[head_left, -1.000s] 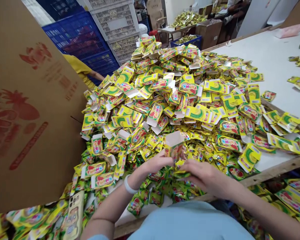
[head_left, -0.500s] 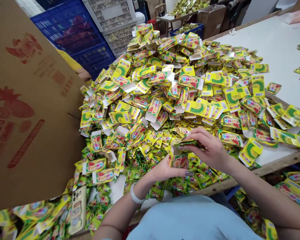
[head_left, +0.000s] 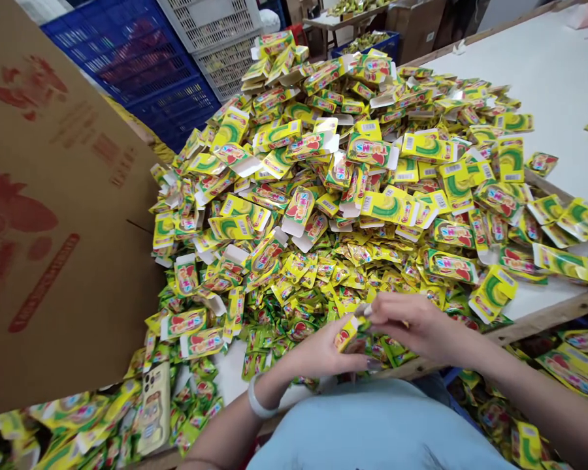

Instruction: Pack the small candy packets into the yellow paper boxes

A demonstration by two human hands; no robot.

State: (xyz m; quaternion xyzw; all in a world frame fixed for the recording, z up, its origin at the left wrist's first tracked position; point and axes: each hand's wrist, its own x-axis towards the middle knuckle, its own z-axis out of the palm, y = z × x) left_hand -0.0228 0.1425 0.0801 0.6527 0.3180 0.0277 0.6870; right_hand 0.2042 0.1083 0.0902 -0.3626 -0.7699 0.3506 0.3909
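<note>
Close to my body, my left hand (head_left: 316,349) is wrapped round a small yellow printed carton (head_left: 345,333), tilted, with only one side showing between thumb and fingers. My right hand (head_left: 411,324) meets it from the right, fingers pinched at the carton's upper end; whether a sachet is still between them is hidden. Just beyond both hands lie loose shiny green and yellow sachets (head_left: 298,300). Behind these rises a large heap of the same yellow-green cartons (head_left: 333,150), several with white end flaps standing out.
A big brown cardboard box (head_left: 68,261) stands at left. In front of it a phone in a cream case (head_left: 154,408) lies among sachets. Blue crates (head_left: 132,59) and white crates (head_left: 215,32) are stacked behind. The white table (head_left: 534,52) has a wooden edge (head_left: 558,313); more packs lie below it.
The sachets that my right hand held over the carton's opening no longer show. Both hands have come slightly lower, the carton has turned, and my right fingers now pinch its end.
</note>
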